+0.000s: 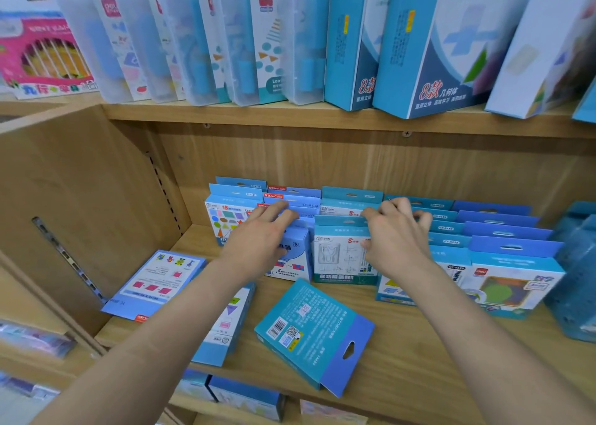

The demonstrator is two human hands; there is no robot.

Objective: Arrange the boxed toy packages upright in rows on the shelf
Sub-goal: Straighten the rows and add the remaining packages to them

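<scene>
The boxed toy packages (pixel 346 250) stand upright in rows toward the back of the wooden shelf (pixel 403 360), their blue hang-tabs lined up one behind another from near the left wall across to the right end. The left hand (pixel 261 234) reaches in over the second row from the left, fingers stretched flat across the tabs of those boxes, its grip released and not closed around anything. The right hand (pixel 395 231) is just beside it to the right, fingers curled over the top of the boxes behind the white-fronted box (pixel 345 257); whether the grip actually pinches a tab I cannot tell. Three packages lie flat nearer the front edge of the shelf: a blue box face down (pixel 314 337) showing its barcode near the middle of the front edge, a narrow box (pixel 225 324) partly under the left forearm, and a flat card-like package (pixel 154 282) tilted against the left front corner. At the right end a dark blue translucent container (pixel 577 279) stands touching the last row. On the shelf above (pixel 290 115), clear plastic cases (pixel 180 44) and tall blue boxes (pixel 429 47) lean in a row.
</scene>
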